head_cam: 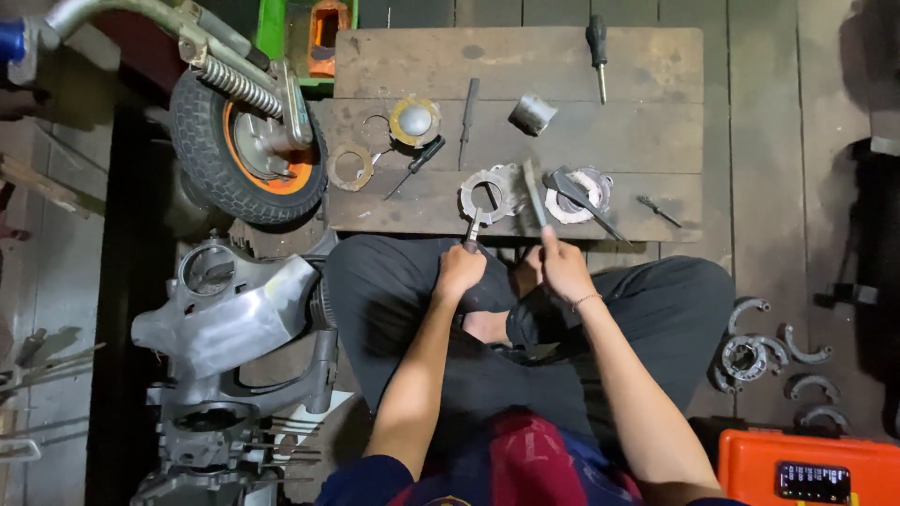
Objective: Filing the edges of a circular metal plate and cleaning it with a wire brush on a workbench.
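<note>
My left hand [458, 271] is closed around a pair of pliers [473, 228] whose jaws touch the near edge of a toothed metal ring plate [487, 195]. My right hand [565, 264] grips a flat metal file [533, 195] that lies slanted up across the board between that ring and a second ring plate [579, 194]. Both hands sit just above my crossed legs in dark trousers, at the near edge of a low wooden board [619, 84].
On the board lie a black screwdriver [596, 52], a smaller screwdriver [414, 167], a round domed disc [414, 121], a gasket ring [350, 167] and a metal cup [532, 113]. A small wheel [246, 150] and engine casing [225, 323] stand left. Brake shoes [769, 351] and an orange case [806, 466] lie right.
</note>
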